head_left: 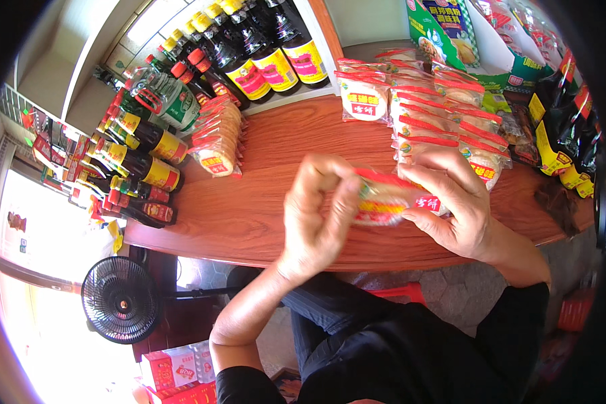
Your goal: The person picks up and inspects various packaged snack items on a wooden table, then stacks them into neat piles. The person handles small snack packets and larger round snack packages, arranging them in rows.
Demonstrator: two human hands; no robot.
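Note:
Above the table's near edge, a rice cracker packet [382, 202] in clear wrap with a red band is tilted and slightly blurred. My right hand [454, 202] grips its right end, thumb below and fingers over the top. At the other end, the thumb and curled fingers of my left hand [318, 215] close on the packet's left edge. Just behind my right hand stand rows of similar cracker packets [421, 111] packed upright. To the left, a shorter row of cracker packets [217, 138] leans in a line on the brown table [276, 158].
Dark sauce bottles [269, 57] fill the shelf behind, and more bottles [148, 161] line the left side. Green boxes [451, 37] and black pouches [565, 128] stand at the right. A black fan [121, 299] is below left, near red boxes [175, 370].

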